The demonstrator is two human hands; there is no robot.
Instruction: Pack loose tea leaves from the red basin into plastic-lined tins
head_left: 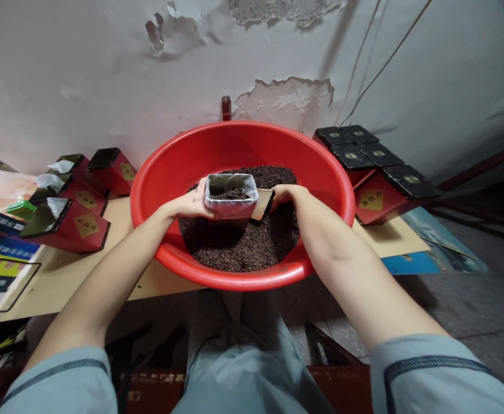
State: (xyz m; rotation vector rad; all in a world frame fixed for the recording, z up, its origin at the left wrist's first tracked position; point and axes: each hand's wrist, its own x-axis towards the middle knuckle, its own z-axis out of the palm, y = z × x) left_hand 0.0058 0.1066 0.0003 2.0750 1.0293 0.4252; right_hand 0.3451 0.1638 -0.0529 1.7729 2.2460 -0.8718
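Observation:
A large red plastic basin (239, 280) holds a heap of dark, loose tea leaves (245, 256). Over the heap, my left hand (192, 202) grips the left side of a red tin (233, 211). A clear plastic bag lines the tin and folds over its rim; dark leaves show inside. To the tin's right, my right hand (287, 194) has its fingers round a black-edged tin lid (262, 202), its gold inside facing the tin. The lid is at or against the tin's right side; whether they touch, I cannot tell. Some leaf bits cling to my left hand.
Several open red tins (85, 230) with plastic liners stand on the board (165, 283) at left. Closed tins with black lids (381, 187) are grouped at right. Behind the basin is a peeling wall (105, 75). A green packet (21, 209) lies far left.

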